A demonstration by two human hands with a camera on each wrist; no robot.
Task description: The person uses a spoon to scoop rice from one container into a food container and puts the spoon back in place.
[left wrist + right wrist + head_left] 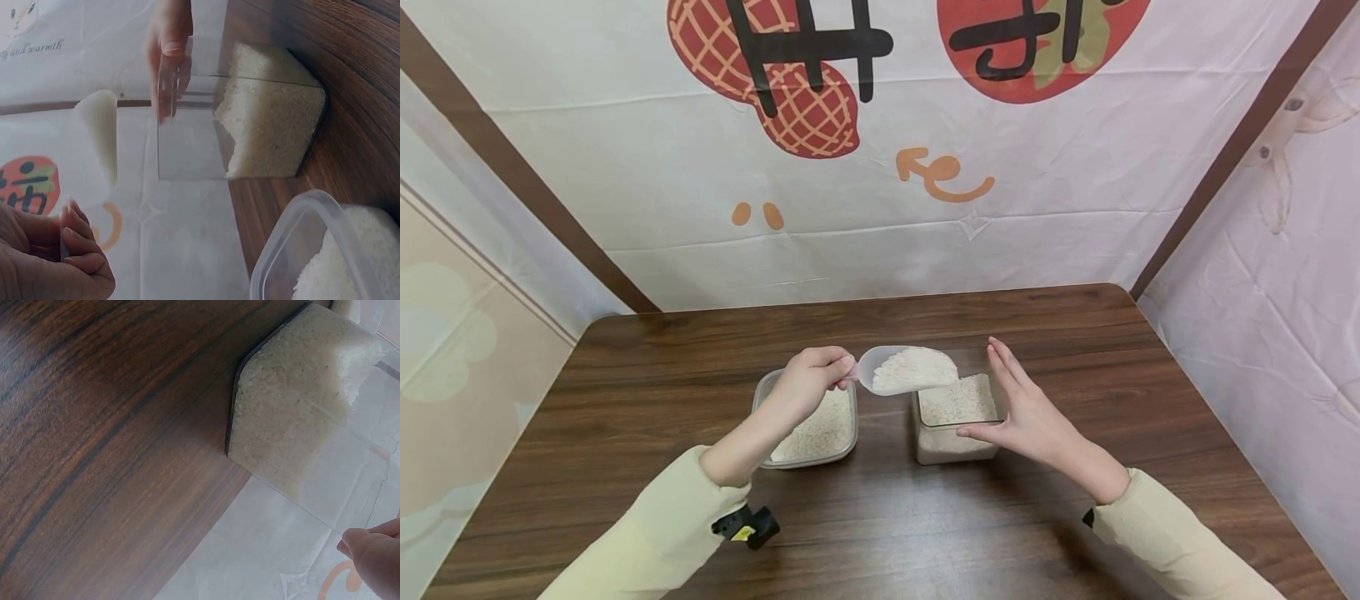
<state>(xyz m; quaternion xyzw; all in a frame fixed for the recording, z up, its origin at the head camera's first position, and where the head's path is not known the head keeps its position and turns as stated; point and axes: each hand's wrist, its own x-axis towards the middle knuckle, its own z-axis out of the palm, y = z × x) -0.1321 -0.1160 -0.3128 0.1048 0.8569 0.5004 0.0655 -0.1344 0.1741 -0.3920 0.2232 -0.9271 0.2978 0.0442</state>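
My left hand (808, 379) pinches the heaped rice scoop (910, 369) over the tall container (957, 437); right hand (1026, 412), fingers straight, steadies it. Next: tip slowly, centred.

surface (925, 533): dark wood grain, smooth, faint sheen
square container (957, 450): clear glossy plastic
tub (850, 442): cloudy plastic
scoop (880, 367): translucent plastic
rice (958, 402): grainy, matt
backdrop (1075, 242): creased cloth

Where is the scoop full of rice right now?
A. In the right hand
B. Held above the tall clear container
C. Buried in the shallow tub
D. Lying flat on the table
B: the left hand holds the scoop heaped with rice over the open top of the tall clear container.
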